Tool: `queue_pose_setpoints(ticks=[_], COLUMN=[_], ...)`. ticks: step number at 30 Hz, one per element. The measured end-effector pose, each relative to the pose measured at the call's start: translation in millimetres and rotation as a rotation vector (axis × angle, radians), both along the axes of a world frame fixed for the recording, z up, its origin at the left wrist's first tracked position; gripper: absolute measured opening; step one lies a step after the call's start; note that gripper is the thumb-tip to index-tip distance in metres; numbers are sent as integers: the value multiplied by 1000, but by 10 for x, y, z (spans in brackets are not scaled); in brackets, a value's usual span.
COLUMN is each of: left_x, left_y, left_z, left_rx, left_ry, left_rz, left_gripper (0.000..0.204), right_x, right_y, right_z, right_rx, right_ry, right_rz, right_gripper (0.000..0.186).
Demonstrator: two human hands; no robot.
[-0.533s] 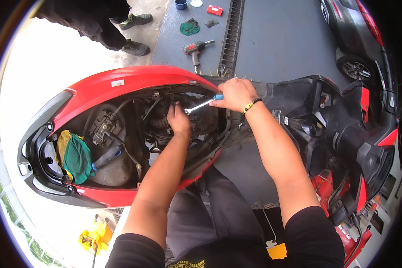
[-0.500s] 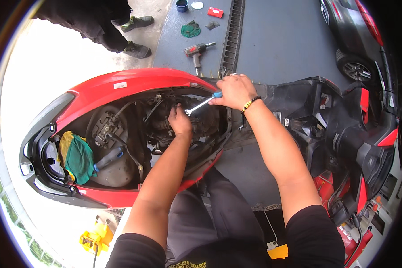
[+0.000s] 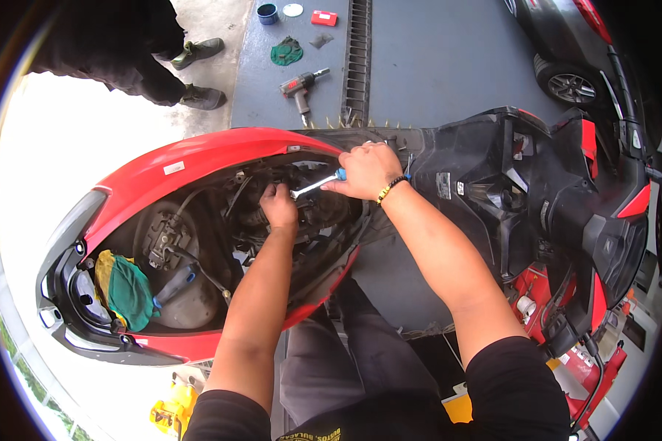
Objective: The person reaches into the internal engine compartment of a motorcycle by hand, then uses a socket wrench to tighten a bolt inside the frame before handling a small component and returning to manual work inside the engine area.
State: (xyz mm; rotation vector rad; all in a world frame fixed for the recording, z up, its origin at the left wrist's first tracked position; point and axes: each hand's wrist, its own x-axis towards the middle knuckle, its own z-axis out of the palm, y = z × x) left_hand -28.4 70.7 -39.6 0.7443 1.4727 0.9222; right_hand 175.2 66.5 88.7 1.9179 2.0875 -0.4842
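Daylight overexposes the ground [image 3: 44, 184] at left to white. Engine bay [image 3: 327, 213] sits in shadow. Fisheye bends edges; corners go black.

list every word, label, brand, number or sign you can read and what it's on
Black shirt: yellow lettering, partly legible, not copied here.
Red scooter fairing: white sticker, too small to read.
Black scooter center panel: pale labels, too small.
Impact wrench: red marking, too blurred.
Red box: pale label, too small.
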Motion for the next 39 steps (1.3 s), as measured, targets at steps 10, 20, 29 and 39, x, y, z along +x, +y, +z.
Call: queue_pose_setpoints(ticks=[10, 20, 29, 39], left_x=[-102, -172, -557, -692], left_y=[49, 92, 533, 360], left_z=[-10, -142, 529, 1009], left_rx=[34, -301, -125, 109], left_ry=[48, -592, 377, 725], left_rz=[-126, 87, -340, -619], left_gripper=[22, 35, 60, 50], right_x=[-127, -941, -1226, -1376], right_y=[-250, 215, 261, 418], right_z=[11, -317, -270, -289], right_rx=[65, -203, -332, -313], right_ry=[56, 222, 183, 105], right_rz=[-151, 212, 268, 15], right_gripper=[65, 32, 38, 37])
